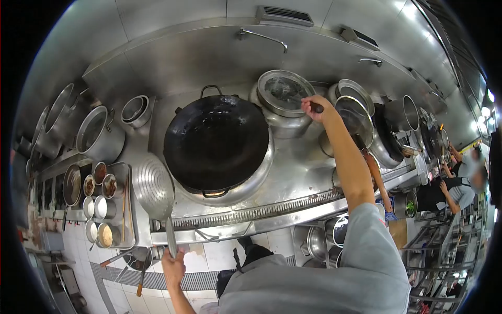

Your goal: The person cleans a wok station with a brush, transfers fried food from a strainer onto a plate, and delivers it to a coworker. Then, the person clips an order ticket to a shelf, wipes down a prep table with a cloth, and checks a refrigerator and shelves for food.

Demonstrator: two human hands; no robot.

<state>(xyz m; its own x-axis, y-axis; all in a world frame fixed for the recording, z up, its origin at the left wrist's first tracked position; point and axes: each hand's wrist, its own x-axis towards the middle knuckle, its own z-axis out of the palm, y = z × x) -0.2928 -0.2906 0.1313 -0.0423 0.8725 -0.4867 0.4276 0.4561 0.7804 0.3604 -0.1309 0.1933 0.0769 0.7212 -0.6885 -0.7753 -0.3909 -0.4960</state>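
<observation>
The wok [217,146] is black, the skimmer [151,186] silver-grey.

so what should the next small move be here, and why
Probably lift the brown-handled utensil with the right hand and bring it over the black wok. Its shaft reaches into the water-filled pot beside the wok, no food shows in the wok, and the left hand holds the perforated skimmer on the wok's other side. The utensil's head is hard to make out.
</observation>
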